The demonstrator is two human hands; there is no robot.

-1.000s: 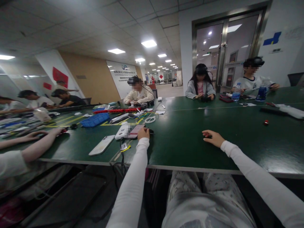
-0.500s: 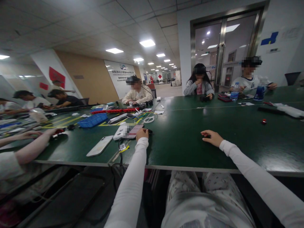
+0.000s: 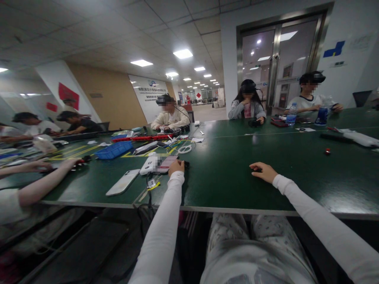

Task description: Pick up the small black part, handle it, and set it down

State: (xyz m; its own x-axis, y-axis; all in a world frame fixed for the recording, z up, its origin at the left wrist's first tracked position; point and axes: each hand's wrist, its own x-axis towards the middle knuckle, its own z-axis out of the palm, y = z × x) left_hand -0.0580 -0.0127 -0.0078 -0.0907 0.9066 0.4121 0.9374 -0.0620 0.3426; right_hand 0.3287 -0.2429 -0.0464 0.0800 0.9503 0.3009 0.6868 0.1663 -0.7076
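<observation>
My left hand [image 3: 177, 168] rests on the green table [image 3: 219, 177] with its fingers curled. A small black item [image 3: 186, 164] shows at its right side; its kind is hard to make out, and the hand covers part of it. Just left of that hand lies a phone with a pinkish lit screen [image 3: 168, 163], beside a white device [image 3: 148, 165]. My right hand [image 3: 264, 172] lies on the tabletop farther right. Its fingers are loosely bent, thumb and fingers apart, with nothing seen in them.
A white phone [image 3: 123, 182] lies near the front edge. Behind are a blue tray [image 3: 114, 150], coiled white cable [image 3: 185, 149] and a wrench [image 3: 201, 133]. A small red object [image 3: 327, 151] sits at right. A co-worker's arm [image 3: 49, 179] reaches in from the left; several people sit around.
Both my hands stay in about the same place. The view has shifted slightly. At left, the co-worker's hand has moved a little farther out over the table.
</observation>
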